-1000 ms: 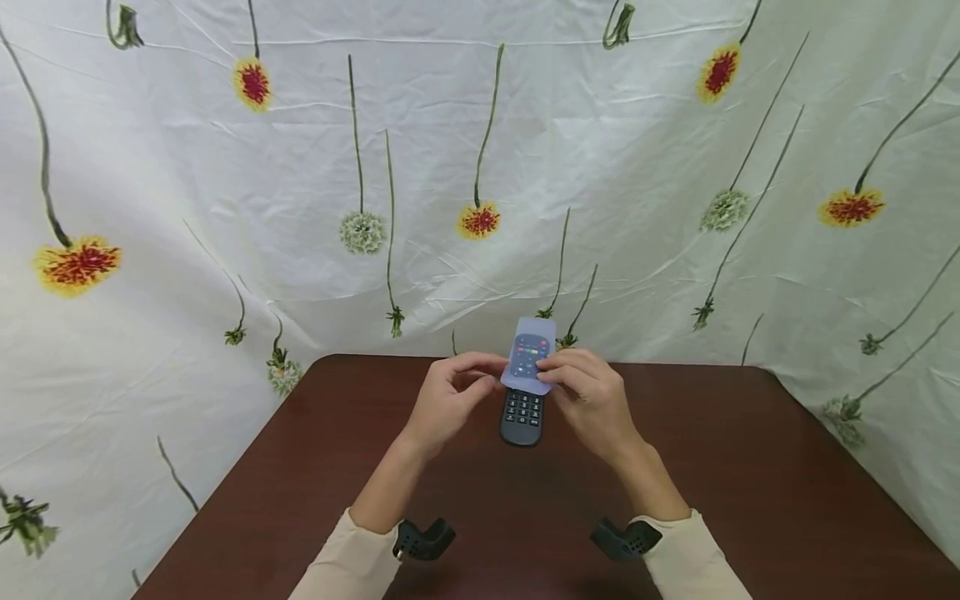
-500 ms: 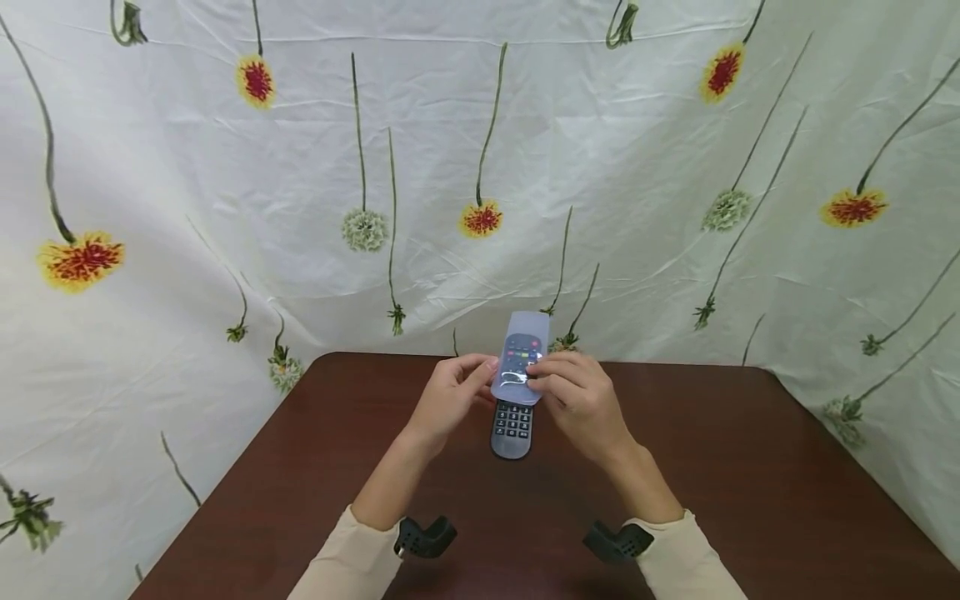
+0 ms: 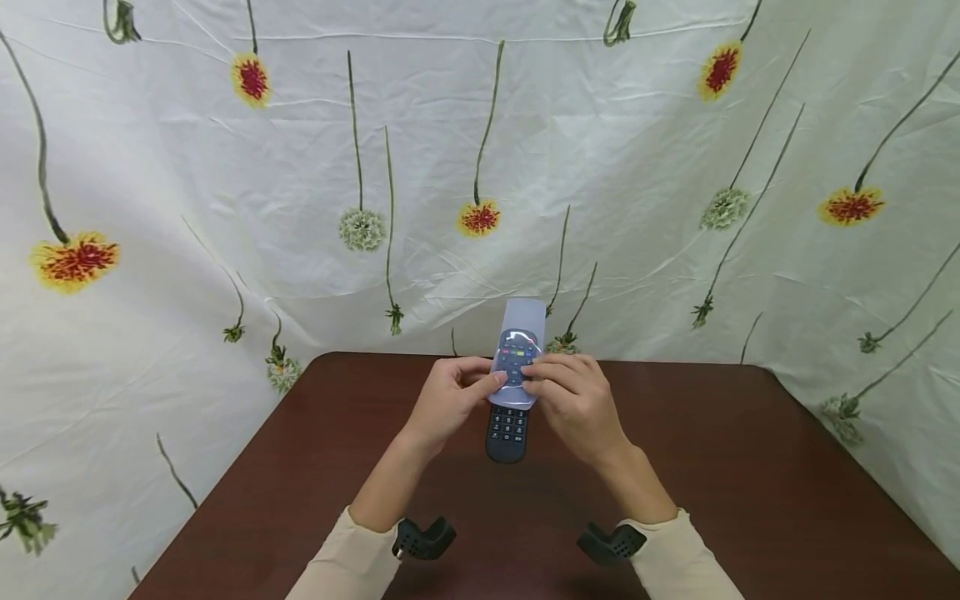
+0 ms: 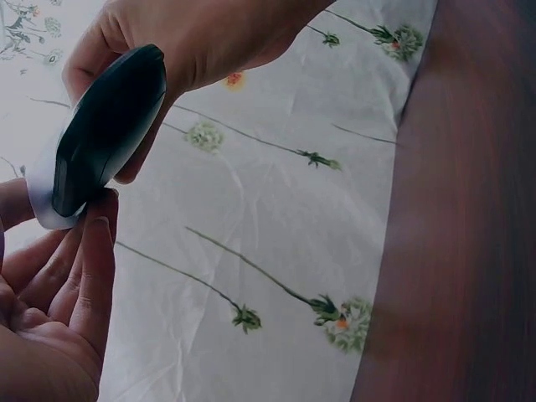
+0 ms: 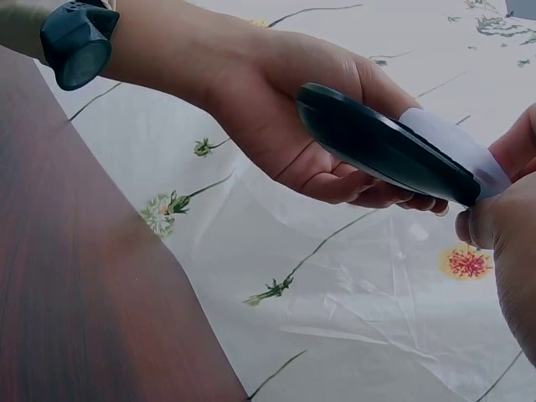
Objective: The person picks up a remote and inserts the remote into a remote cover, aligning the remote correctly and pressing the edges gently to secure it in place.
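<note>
A dark remote control [image 3: 506, 446] sticks out of the lower end of a translucent sleeve [image 3: 525, 315], its number keys uncovered. Coloured buttons show through the sleeve, whose top part extends past the remote. My left hand [image 3: 446, 396] pinches the sleeve's left edge, thumb on the front and fingers behind. On the opposite edge my right hand [image 3: 581, 408] pinches the sleeve, fingertips over the front. Both hold it above the table, tilted upward. The left wrist view shows the back of the remote control [image 4: 113, 130]; the sleeve [image 5: 456, 142] also appears in the right wrist view.
A dark reddish-brown table [image 3: 517, 525] lies under the hands. Behind it and along the sides hangs a white cloth [image 3: 420, 167] printed with flowers. Black wrist devices [image 3: 425, 538] sit at both cream sleeve cuffs.
The remote control and its sleeve have shifted left and slightly toward me, with the right hand following. My left thumb has moved from the sleeve's edge onto its front.
</note>
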Demonstrator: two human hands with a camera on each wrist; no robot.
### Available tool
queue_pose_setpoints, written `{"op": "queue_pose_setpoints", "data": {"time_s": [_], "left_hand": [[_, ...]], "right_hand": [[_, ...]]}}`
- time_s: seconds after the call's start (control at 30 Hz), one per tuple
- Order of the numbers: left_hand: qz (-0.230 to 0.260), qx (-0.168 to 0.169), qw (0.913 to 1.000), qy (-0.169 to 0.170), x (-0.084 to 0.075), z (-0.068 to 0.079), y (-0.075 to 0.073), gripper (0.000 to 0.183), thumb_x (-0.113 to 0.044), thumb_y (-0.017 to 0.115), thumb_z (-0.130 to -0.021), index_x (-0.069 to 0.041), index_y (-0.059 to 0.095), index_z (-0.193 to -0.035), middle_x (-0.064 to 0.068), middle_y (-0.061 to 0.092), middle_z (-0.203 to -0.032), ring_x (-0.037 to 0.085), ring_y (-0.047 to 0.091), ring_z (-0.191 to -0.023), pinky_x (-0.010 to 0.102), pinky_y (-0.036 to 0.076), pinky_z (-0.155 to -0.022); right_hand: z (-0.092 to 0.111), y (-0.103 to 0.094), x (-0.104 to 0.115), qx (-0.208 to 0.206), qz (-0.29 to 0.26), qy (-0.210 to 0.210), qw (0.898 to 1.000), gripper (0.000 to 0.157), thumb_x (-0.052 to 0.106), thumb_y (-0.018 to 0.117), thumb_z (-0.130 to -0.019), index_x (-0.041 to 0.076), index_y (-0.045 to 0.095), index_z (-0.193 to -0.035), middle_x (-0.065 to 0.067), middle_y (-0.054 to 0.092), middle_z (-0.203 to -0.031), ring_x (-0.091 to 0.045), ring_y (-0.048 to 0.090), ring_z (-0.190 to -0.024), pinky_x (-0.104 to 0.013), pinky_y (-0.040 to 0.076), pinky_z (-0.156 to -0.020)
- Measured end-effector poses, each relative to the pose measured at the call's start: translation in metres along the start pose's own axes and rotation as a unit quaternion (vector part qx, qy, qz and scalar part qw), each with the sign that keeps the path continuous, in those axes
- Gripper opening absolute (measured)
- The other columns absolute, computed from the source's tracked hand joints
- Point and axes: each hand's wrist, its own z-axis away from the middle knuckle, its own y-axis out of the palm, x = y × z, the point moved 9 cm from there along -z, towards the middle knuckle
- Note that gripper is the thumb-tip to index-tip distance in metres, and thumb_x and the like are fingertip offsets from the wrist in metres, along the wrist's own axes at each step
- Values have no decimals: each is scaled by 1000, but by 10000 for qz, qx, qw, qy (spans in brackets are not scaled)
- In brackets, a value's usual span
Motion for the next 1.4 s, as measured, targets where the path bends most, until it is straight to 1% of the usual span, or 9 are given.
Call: {"op": "queue_pose_setpoints", "data": {"time_s": [0.13, 0.57, 0.8, 0.93, 1.07, 1.17, 1.23, 1.3, 1.4], "left_hand": [[-47, -74, 9999, 58, 0, 0, -2, 25, -9, 70, -99, 8, 73, -117, 14, 76, -95, 17, 70, -78, 28, 59, -67], [147, -239, 9995, 163, 3, -1, -4, 24, -6, 69, -99, 12, 72, -114, 18, 76, -94, 17, 72, -80, 29, 59, -71], [178, -279, 9990, 297, 2, -1, -4, 23, -5, 69, -99, 12, 72, -114, 18, 76, -94, 18, 73, -80, 30, 60, -71], [230, -298, 9987, 352, 1, -1, -5, 23, -4, 69, -98, 12, 71, -115, 19, 76, -94, 18, 72, -80, 30, 59, -71], [169, -290, 9986, 405, 0, -1, -4, 23, -4, 70, -98, 11, 72, -115, 18, 76, -95, 18, 72, -79, 29, 59, -70], [64, -300, 9986, 437, 0, -1, -5, 22, -4, 71, -97, 9, 73, -115, 17, 76, -96, 20, 73, -80, 30, 59, -71], [-5, -340, 9984, 459, -1, -1, -6, 22, -4, 72, -97, 8, 73, -115, 17, 76, -96, 21, 73, -80, 30, 60, -72], [-65, -368, 9981, 483, -2, -1, -7, 21, -4, 72, -96, 7, 74, -115, 16, 76, -96, 22, 73, -80, 31, 60, -71], [-179, -338, 9979, 531, -2, -1, -7, 22, -5, 73, -96, 6, 74, -115, 15, 75, -97, 23, 73, -81, 31, 60, -73]], "right_hand": [[0, 1, 0, 16, 47, -17, 10000, 16, -6, 81, -80, 7, 78, -89, -6, 77, -103, -27, 71, -99, -45, 52, -79], [0, 5, -5, 354, 50, 208, 9991, 20, -5, 82, -81, 7, 78, -97, -4, 76, -110, -28, 67, -109, -46, 50, -87], [1, 5, -13, 665, -331, 545, 9958, 31, -8, 85, -78, 6, 78, -105, -10, 70, -121, -32, 64, -112, -48, 51, -96], [1, 5, -16, 701, -725, 834, 9914, 36, -10, 83, -79, 5, 75, -110, -13, 64, -127, -32, 62, -113, -40, 54, -93], [1, 3, -19, 450, -1173, 1272, 9839, 34, -12, 72, -84, 3, 74, -114, -14, 62, -126, -30, 63, -113, -31, 53, -90], [1, -1, -25, 68, -1397, 1776, 9741, 24, -8, 67, -88, 2, 73, -109, -10, 65, -115, -27, 65, -102, -34, 54, -84], [3, -3, -31, -156, -1496, 2302, 9614, 11, -1, 69, -93, 3, 71, -103, -7, 67, -105, -23, 67, -93, -36, 55, -76], [7, -1, -38, -233, -1689, 2935, 9406, 7, 7, 72, -96, 4, 67, -100, -5, 67, -95, -22, 68, -82, -36, 56, -69], [16, 7, -46, 3, -1994, 3811, 9028, 17, 16, 74, -98, 4, 65, -105, -5, 69, -89, -26, 70, -74, -34, 57, -63]]}}
